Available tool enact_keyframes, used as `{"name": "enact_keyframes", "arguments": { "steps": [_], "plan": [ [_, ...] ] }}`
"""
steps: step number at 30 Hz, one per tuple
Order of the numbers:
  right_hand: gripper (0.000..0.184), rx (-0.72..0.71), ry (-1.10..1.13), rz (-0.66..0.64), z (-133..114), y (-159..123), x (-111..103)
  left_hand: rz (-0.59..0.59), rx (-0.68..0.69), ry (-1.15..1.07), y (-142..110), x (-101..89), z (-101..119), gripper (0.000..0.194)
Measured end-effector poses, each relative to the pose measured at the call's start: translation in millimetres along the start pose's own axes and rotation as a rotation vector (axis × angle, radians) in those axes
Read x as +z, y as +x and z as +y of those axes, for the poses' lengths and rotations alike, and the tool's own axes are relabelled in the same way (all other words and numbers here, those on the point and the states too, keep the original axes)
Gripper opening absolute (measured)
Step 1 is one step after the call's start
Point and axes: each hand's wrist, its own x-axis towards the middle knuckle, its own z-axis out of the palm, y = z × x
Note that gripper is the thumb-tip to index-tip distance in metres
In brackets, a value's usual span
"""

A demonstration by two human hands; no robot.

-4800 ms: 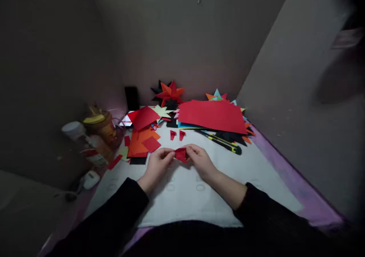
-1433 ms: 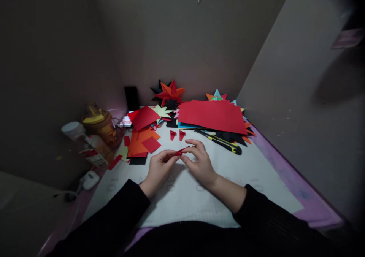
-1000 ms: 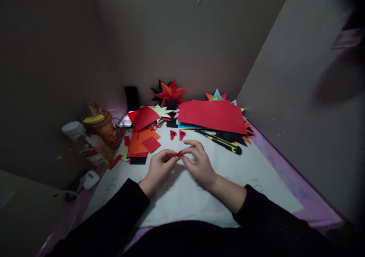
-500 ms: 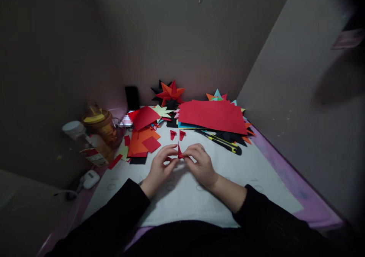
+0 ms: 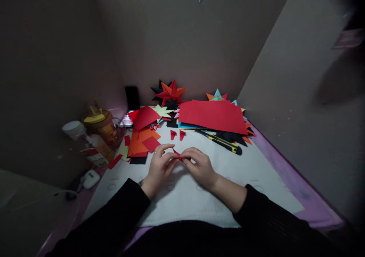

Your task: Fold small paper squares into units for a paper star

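My left hand (image 5: 160, 166) and my right hand (image 5: 199, 165) meet over the white mat (image 5: 256, 181), both pinching one small folded red paper piece (image 5: 177, 154) between thumbs and fingertips. Only a thin red sliver of it shows between the fingers. Just beyond my hands lie two small folded red paper units (image 5: 176, 134) side by side on the mat. Both sleeves are black.
A stack of coloured sheets topped by a red sheet (image 5: 212, 115) lies at the back right, with a yellow-black utility knife (image 5: 222, 142) in front. Orange and red squares (image 5: 141, 143) lie left. A red-orange paper star (image 5: 170, 92) leans on the wall. Jars (image 5: 98, 126) stand at left.
The red piece stood up as a point between my fingertips half a second ago; now it lies flatter and lower, and both hands have closed tighter around it.
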Motion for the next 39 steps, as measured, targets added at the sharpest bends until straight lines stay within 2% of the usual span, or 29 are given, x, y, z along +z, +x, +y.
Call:
{"name": "enact_keyframes", "arguments": {
  "steps": [8, 13, 16, 18, 20, 22, 25, 28, 31, 33, 36, 39],
  "plan": [
    [0.017, 0.026, 0.052, -0.008, -4, 1, -1, 0.001, 0.023, 0.008, 1, 0.9, 0, 0.01],
    [0.014, 0.027, 0.052, -0.003, -6, 1, -1, 0.05, 0.067, 0.02, 0, 0.7, -1, 0.011],
    [0.012, 0.01, 0.047, 0.017, -5, 1, 0, 0.059, 0.038, -0.023, 0, -0.2, -1, 0.011],
    [0.011, 0.007, 0.045, 0.024, -5, 1, 0, 0.056, -0.038, -0.101, 1, 0.3, -2, 0.011],
    [0.01, 0.013, 0.044, 0.035, -5, 2, 0, 0.062, -0.174, -0.223, 3, 2.5, -2, 0.012],
    [0.01, 0.016, 0.032, 0.054, -5, 3, -1, 0.027, -0.373, -0.422, 3, 6.6, -2, 0.024],
    [0.012, 0.004, -0.004, 0.079, -5, 3, -2, -0.115, -0.712, -0.831, 3, 14.0, -1, 0.041],
    [0.017, -0.023, -0.042, 0.065, -4, 2, -2, -0.135, -0.899, -1.106, 2, 17.4, 2, 0.049],
    [0.023, -0.037, -0.081, 0.044, -3, 1, 0, -0.124, -0.946, -1.219, 3, 15.0, 3, 0.052],
    [0.025, -0.033, -0.107, 0.057, -2, 1, 0, -0.147, -0.931, -1.227, 4, 13.0, 4, 0.055],
    [0.026, -0.032, -0.12, 0.073, 0, 0, 0, -0.168, -0.858, -1.133, 4, 13.6, 3, 0.065],
    [0.027, -0.045, -0.122, 0.037, 2, -1, 0, -0.164, -0.832, -0.99, 2, 16.9, 2, 0.055]
  ]
}}
